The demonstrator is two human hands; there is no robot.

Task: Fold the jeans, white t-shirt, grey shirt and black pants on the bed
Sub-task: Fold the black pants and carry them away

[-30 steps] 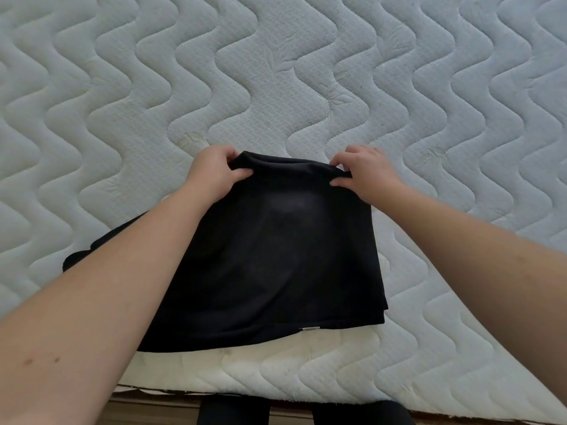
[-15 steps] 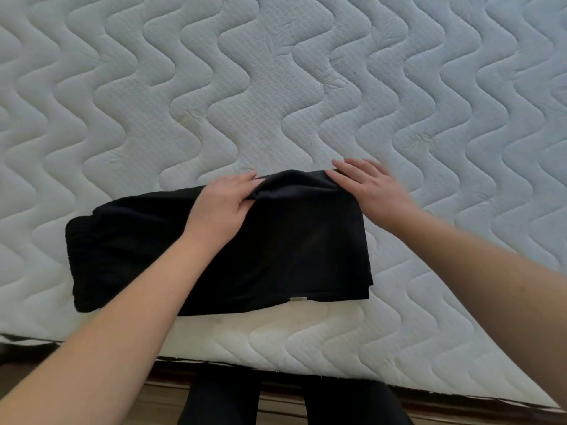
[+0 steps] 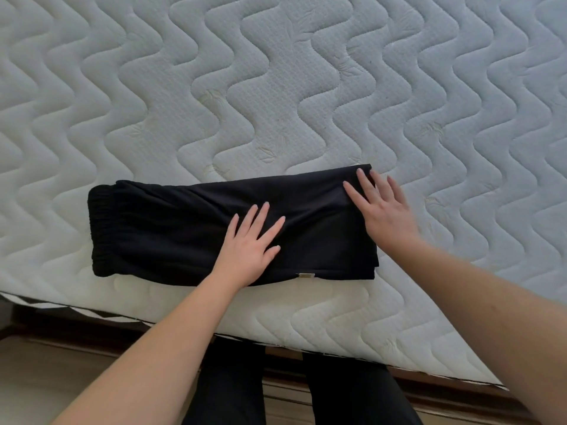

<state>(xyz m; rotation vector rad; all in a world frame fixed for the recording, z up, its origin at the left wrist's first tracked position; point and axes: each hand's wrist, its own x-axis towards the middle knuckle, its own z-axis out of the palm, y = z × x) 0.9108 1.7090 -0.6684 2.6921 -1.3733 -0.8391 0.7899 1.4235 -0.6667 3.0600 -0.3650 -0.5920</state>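
One folded pair of black pants (image 3: 214, 228), one quilted mattress (image 3: 276, 87), two flat hands, left hand (image 3: 250, 245), right hand (image 3: 383, 214)

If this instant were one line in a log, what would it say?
item: black pants folded, on mattress | left hand flat on top | right hand flat at right end | other clothes: unseen

Flat hands (image 3: 250, 250) on black pants (image 3: 171, 234) (folded)

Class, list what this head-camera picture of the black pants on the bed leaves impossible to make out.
- Small tag on the black pants: too small to read.
- Layers inside the fold: hidden by the top cloth.
- Cloth beneath the left hand and right hand: covered.
- Jeans and both shirts: outside the frame.
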